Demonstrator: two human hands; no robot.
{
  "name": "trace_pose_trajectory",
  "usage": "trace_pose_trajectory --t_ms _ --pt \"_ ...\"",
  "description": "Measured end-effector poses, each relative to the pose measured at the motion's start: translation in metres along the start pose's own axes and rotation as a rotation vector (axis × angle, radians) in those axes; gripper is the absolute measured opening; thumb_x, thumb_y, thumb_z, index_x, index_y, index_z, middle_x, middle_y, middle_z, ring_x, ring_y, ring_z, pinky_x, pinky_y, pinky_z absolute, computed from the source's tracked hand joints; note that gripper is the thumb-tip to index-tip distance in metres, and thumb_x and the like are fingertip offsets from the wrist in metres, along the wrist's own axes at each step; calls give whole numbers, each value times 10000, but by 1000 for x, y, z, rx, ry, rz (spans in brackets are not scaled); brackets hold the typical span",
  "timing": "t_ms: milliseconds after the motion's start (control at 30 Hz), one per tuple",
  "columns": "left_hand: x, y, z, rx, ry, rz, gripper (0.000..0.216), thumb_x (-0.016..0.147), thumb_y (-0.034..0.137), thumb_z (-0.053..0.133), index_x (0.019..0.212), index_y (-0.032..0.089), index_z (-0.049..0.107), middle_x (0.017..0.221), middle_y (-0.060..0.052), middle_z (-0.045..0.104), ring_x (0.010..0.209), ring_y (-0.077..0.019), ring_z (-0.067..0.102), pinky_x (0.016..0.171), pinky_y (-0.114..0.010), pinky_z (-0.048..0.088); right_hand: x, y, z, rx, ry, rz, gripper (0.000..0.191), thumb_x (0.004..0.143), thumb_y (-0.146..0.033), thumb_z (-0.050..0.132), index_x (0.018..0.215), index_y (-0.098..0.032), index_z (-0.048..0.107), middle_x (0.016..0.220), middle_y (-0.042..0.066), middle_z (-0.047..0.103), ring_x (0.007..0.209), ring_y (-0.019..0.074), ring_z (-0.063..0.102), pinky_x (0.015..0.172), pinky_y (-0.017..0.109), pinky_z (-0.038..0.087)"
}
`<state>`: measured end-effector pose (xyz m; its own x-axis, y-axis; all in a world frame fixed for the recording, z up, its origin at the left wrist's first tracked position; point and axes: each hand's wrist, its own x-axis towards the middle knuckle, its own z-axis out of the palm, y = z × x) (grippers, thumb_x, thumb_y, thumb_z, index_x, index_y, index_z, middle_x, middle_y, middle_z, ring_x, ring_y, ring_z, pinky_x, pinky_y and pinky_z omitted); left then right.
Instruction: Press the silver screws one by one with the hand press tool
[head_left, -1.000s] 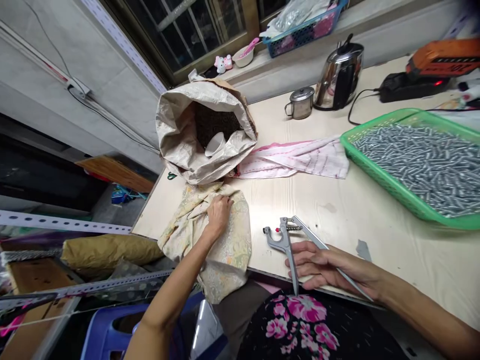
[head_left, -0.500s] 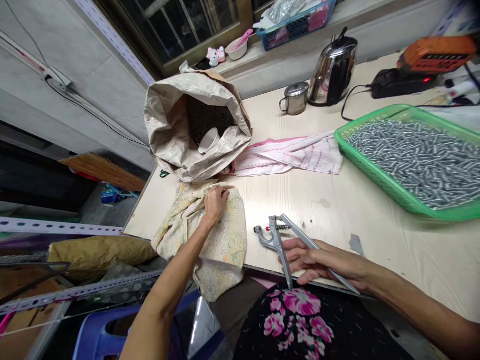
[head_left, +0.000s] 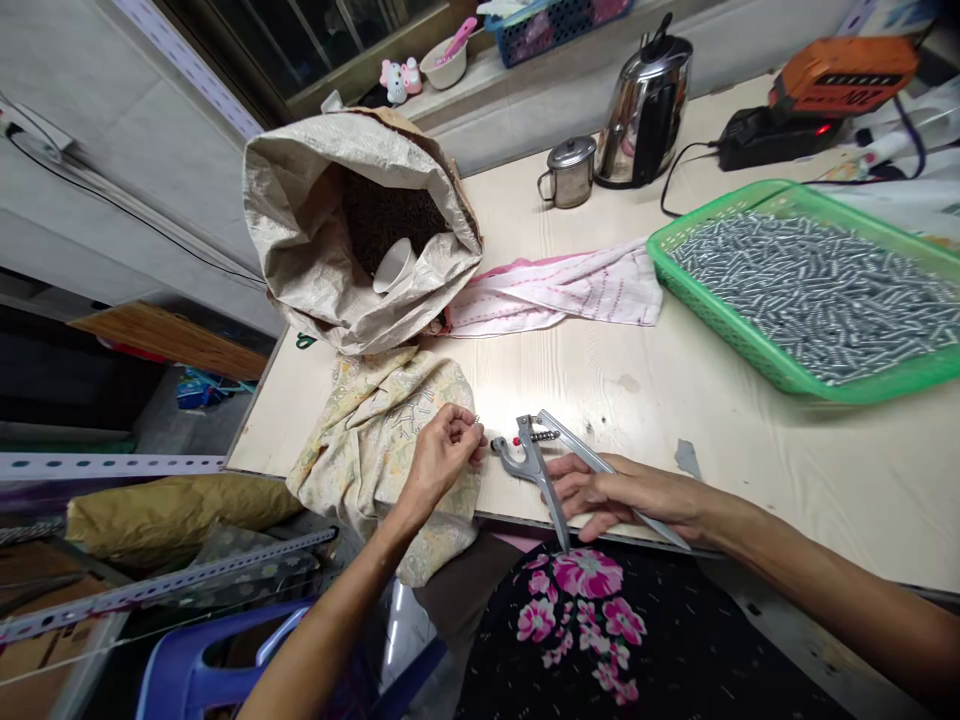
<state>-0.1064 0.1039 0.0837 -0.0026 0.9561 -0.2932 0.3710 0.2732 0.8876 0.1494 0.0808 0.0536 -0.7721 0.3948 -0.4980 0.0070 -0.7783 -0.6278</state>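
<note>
My right hand [head_left: 622,497] is wrapped loosely around the grey hand-press pliers [head_left: 531,460]; their handles are spread, and a coil spring and a red bit show near the head. My left hand [head_left: 450,447] is closed in a pinch just left of the pliers' jaw. A tiny silvery piece [head_left: 477,420] shows at its fingertips, too small to make out fully. Beneath that hand lies a yellowish floral cloth [head_left: 360,420], draped over the table edge. Several small metal pieces [head_left: 421,402] are scattered on the cloth.
An open woven sack [head_left: 300,240] of dark small parts holds a white cup [head_left: 394,265]. A green basket [head_left: 750,340] of silvery metal pieces stands right. Behind are a pink-white towel [head_left: 562,295], a lidded mug [head_left: 571,175], a kettle [head_left: 645,120] and an orange battery [head_left: 844,78] on a charger.
My left hand has lifted from the cloth and moved right, close to the pliers' jaw, pinching a tiny piece. My right hand keeps the pliers with handles spread. The view has shifted slightly.
</note>
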Motion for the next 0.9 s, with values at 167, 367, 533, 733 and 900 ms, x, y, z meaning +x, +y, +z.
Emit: trace_pose_trajectory --t_ms 167,367,533,733,900 --pt "-9 1 8 -72 -40 -33 203 830 311 550 977 199 466 673 21 670 495 -129 599 499 -246 495 -5 -8 9 -74 39 14 546 817 -296 612 1343 -186 513 1188 98 631 1031 173 634 777 249 546" --pt "-10 0 8 6 57 77 220 796 368 674 822 150 683 805 -44 695 680 -142 637 656 -265 506 -4 -7 9 -120 44 3 513 830 -288 592 1331 -197 532 1164 86 633 1020 171 629 784 261 545" --pt "-6 -7 10 128 74 188 107 776 283 721 796 188 767 819 -50 728 765 -171 650 720 -285 486 -1 -2 4 -123 13 1 514 841 -277 577 1345 -202 513 1194 96 626 1045 182 627 788 273 544" --pt "1 -17 11 280 34 373 50 788 242 737 789 212 777 741 -37 715 748 -176 627 722 -298 468 -3 -3 4 -101 29 6 504 834 -278 586 1328 -200 518 1201 97 618 1019 174 631 798 281 548" --pt "4 -22 12 315 3 433 102 831 292 713 817 210 773 763 -45 715 765 -180 633 716 -299 476 -4 -6 6 -98 5 8 505 823 -289 600 1315 -198 531 1168 89 632 1016 172 632 774 262 543"
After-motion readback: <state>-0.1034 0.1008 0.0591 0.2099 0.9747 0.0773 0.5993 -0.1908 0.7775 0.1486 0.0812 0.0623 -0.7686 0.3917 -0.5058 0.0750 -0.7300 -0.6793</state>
